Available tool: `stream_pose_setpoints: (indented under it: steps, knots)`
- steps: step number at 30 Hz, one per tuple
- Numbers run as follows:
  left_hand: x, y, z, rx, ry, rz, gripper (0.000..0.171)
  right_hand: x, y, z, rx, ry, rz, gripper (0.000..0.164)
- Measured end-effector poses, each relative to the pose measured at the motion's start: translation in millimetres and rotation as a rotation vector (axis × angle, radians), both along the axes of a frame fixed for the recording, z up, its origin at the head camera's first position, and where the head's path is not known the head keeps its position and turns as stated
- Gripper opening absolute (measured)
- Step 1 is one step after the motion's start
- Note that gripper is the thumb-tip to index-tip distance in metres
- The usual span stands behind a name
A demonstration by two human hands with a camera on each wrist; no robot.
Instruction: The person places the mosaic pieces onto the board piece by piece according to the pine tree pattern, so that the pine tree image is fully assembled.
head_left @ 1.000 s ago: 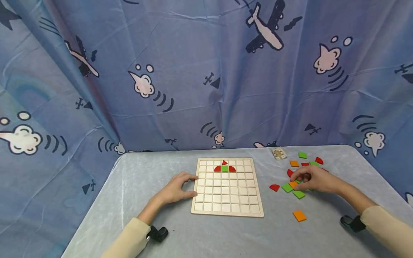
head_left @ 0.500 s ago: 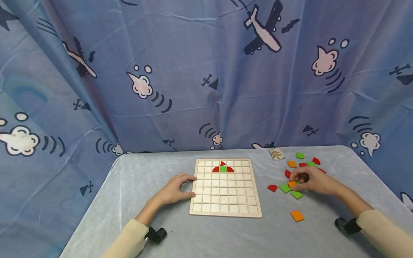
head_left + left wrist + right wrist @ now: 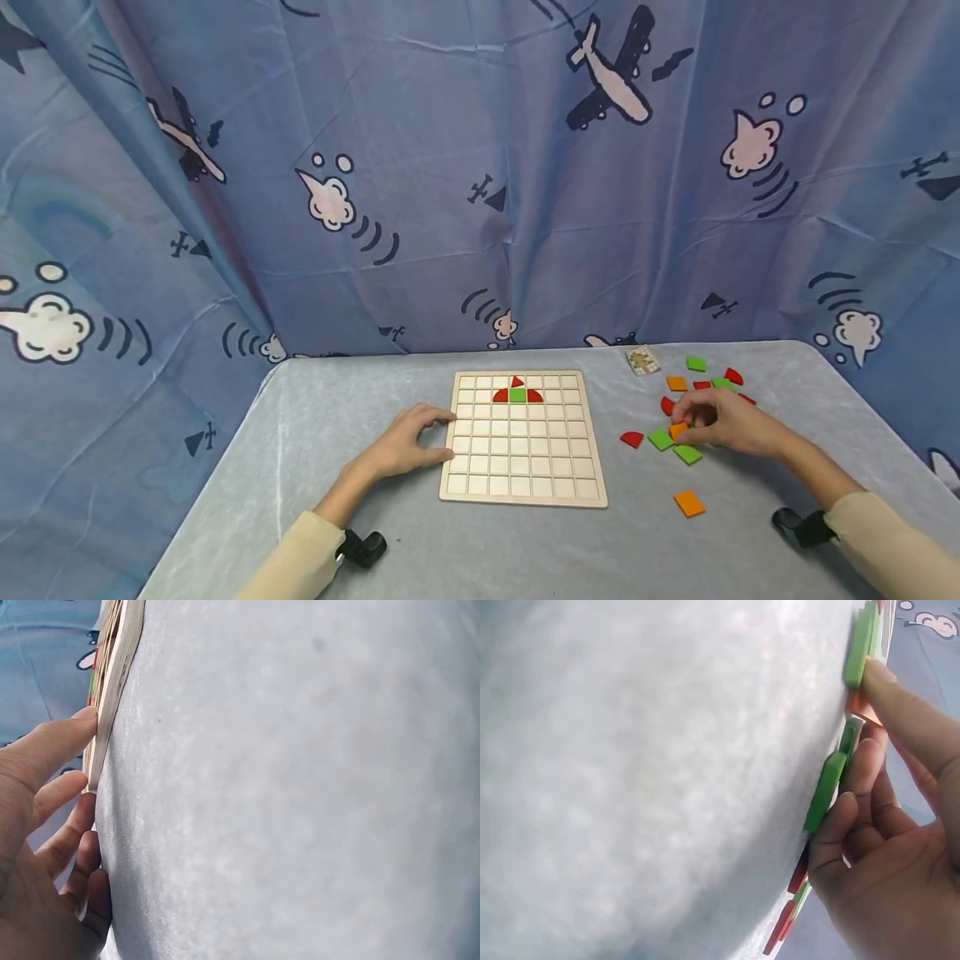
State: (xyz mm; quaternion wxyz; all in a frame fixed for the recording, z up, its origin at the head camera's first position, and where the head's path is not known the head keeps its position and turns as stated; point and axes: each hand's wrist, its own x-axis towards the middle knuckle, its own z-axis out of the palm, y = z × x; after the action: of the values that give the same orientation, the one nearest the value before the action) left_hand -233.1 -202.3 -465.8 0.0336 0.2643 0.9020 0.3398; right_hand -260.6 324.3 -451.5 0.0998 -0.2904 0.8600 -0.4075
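Note:
A square wooden grid board (image 3: pixel 522 437) lies flat on the table. Near its far edge sit a red triangle tile (image 3: pixel 517 382), a green square tile (image 3: pixel 517 395) and two red quarter-round tiles (image 3: pixel 535 396). My left hand (image 3: pixel 405 440) rests at the board's left edge, thumb and index finger spread apart and touching it; the left wrist view shows this edge (image 3: pixel 120 675) close up. Over the loose tiles at right, my right hand (image 3: pixel 731 423) pinches an orange tile (image 3: pixel 864 709) between thumb and index finger. Part of that tile is hidden by the fingers.
Around the right hand lie loose green tiles (image 3: pixel 687 454), red quarter-rounds (image 3: pixel 632 439) and an orange square (image 3: pixel 689 503) nearer the front. A small patterned card or tile (image 3: pixel 642 360) lies at the far edge. A blue printed curtain (image 3: pixel 420 183) hangs behind the table.
The head view has shifted slightly. Both hands keep almost the same places, the left at the board's edge and the right at the orange tile.

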Motion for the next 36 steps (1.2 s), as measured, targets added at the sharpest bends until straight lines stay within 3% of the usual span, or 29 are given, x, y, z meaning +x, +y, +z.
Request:
stream_pose_setpoints:
  steps: [15,23,28,36]
  knots:
    - [-1.8,0.3,-0.9,-0.012,0.006,0.010,0.053,-2.0,2.2,12.9,-0.016,-0.127,0.044,0.013]
    - [-1.7,0.3,-2.6,-0.013,-0.004,0.011,0.054,-0.3,-7.8,25.3,-0.007,-0.059,-0.109,0.014]
    - [-1.2,0.5,-2.3,-0.014,-0.005,0.009,0.054,0.2,-20.2,25.1,-0.083,-0.029,-0.136,0.010]
    - [-0.5,1.8,-0.8,-0.013,-0.001,0.012,0.054,-0.4,-35.6,21.7,-0.170,-0.007,-0.237,0.022]
